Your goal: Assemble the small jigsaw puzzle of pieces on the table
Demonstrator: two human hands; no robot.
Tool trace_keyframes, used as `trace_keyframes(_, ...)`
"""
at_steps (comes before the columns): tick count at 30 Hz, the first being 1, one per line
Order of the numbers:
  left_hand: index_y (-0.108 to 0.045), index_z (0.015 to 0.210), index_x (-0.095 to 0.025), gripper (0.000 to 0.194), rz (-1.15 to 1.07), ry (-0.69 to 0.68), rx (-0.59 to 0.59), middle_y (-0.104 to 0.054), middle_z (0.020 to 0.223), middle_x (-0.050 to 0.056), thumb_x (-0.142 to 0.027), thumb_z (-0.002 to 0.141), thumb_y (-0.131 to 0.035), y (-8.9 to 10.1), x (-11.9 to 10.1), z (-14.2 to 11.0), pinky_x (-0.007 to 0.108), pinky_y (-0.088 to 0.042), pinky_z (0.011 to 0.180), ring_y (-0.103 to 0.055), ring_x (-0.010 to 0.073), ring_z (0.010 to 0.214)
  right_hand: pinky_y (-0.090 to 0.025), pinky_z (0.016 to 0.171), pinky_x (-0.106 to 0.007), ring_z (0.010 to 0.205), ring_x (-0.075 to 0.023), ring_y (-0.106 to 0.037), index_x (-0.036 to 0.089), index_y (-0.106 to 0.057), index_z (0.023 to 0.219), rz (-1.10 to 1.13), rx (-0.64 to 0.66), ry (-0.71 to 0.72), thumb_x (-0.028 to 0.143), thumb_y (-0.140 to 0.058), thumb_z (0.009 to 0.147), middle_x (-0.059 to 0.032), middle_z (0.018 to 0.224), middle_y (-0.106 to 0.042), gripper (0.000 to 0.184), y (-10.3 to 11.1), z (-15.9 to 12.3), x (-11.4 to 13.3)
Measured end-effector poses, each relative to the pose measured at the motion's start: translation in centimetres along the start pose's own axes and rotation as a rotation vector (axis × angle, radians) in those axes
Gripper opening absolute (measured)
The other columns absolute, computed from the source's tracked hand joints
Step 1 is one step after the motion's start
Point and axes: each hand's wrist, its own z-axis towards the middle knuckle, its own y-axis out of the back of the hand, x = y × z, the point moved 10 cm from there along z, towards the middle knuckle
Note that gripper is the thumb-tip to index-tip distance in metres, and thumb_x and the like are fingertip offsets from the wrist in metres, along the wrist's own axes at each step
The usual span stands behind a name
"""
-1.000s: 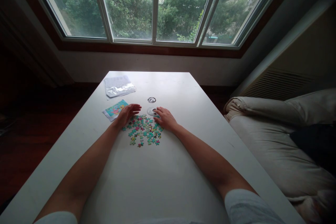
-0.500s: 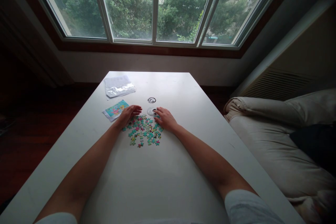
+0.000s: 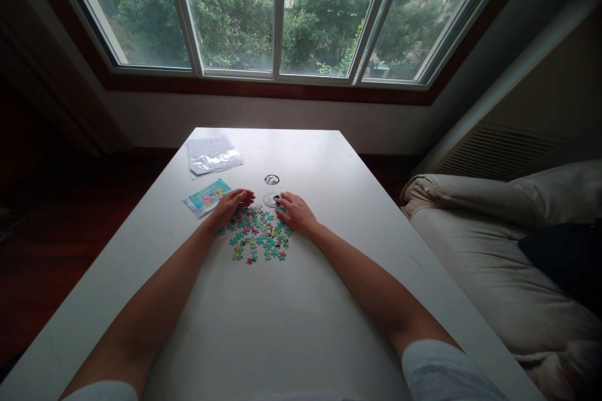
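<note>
A loose pile of small jigsaw puzzle pieces point(image 3: 256, 235), mostly green with some pink and yellow, lies on the white table point(image 3: 277, 313). At the pile's upper left edge rests my left hand point(image 3: 231, 205), its fingers slightly curved and apart, with no piece visible in it. My right hand point(image 3: 297, 213) lies at the upper right edge, palm down, fingers stretched over the nearest pieces. Just beyond the pile, between the hands, is a round clear disc point(image 3: 269, 200), close to the right fingertips. What lies under the palms is hidden.
A colourful picture card point(image 3: 207, 196) lies left of my left hand. Farther back are a clear plastic bag with papers point(image 3: 214, 155) and a small round dark-rimmed disc point(image 3: 271, 180). A pale sofa point(image 3: 461, 250) stands right of the table, and a window point(image 3: 277, 19) is ahead.
Hardly anything differs. The fingers of my left hand have shifted very slightly; my right hand and the puzzle pieces look the same.
</note>
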Motion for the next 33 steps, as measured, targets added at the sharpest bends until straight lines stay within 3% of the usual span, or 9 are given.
trace_keyframes(33,-0.074,0.108,-0.018,0.046,0.037,-0.028,0.033,-0.075,0.113,0.013,-0.055,0.08,-0.076,-0.69,-0.17,-0.02,0.047,-0.051,0.101,-0.07,0.0289,0.104,-0.032,0.119,-0.049,0.145,-0.03,-0.04,0.023,-0.061,0.138,0.002,-0.012,0.013,0.041,-0.057,0.097,-0.0122,0.151,-0.051,0.046,-0.06,0.1,-0.09)
